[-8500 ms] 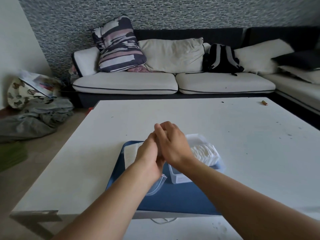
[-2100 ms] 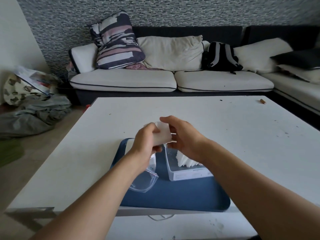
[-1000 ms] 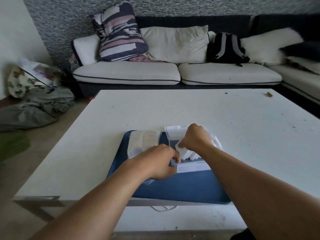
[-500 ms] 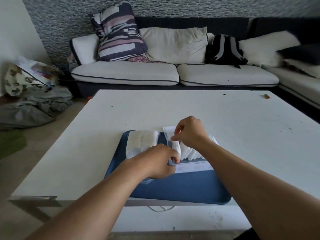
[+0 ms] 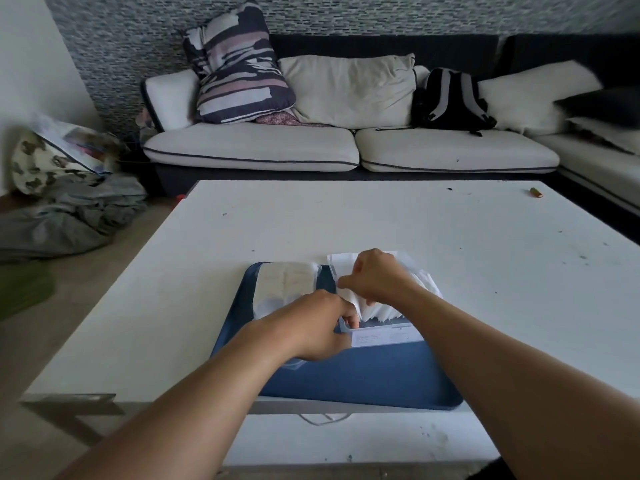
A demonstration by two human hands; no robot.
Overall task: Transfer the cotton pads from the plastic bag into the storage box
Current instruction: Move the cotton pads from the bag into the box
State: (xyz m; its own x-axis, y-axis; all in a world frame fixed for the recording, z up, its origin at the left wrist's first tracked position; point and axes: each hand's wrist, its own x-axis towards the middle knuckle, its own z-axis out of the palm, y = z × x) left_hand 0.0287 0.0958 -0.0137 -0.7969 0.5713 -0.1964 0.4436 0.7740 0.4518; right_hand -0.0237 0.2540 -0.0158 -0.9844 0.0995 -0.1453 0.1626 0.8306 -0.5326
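So far, progress: well along, not finished.
Storage box [image 5: 381, 336]: on the blue tray [image 5: 363, 379], cotton pads [image 5: 420, 289] fanned upright inside.
Plastic bag [image 5: 284, 284]: beside the box, apparently more pads in it.
Right hand [image 5: 375, 277]: fingers curled, pinching pads at the box.
Left hand [image 5: 315, 330]: curled at the box's near corner; grip unclear.
Left to do: the bag's remainder.

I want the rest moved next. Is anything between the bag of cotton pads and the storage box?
Nothing visible does. The plastic bag of cotton pads lies just left of the storage box on the blue tray; only the left hand is at the box's near-left corner.
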